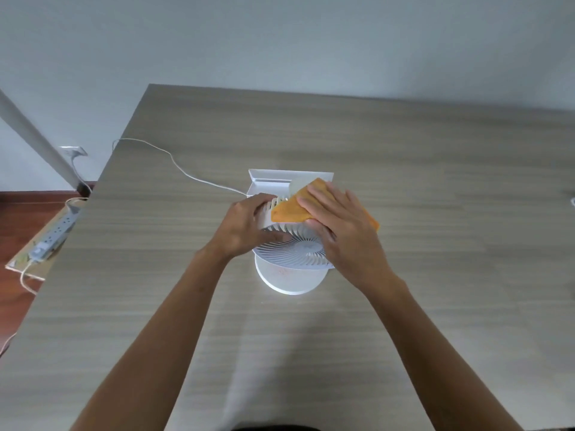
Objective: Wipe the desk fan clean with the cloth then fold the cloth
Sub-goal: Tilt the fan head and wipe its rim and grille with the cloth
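Observation:
A white desk fan (292, 253) stands in the middle of the wooden desk (435, 188), its round grille facing up toward me and its round base (289, 283) nearest me. An orange cloth (287, 211) lies over the top rear of the fan's housing. My right hand (342, 225) presses flat on the cloth, fingers stretched out over it and thumb down on the grille. My left hand (245, 225) grips the fan's left rim, fingers curled over the housing and thumb on the grille.
A white tray-like box (289, 178) lies right behind the fan. A thin white cable (174, 163) runs from the fan over the desk's left edge. On the floor at left lies a power strip (53, 241). A grey wall stands behind the desk.

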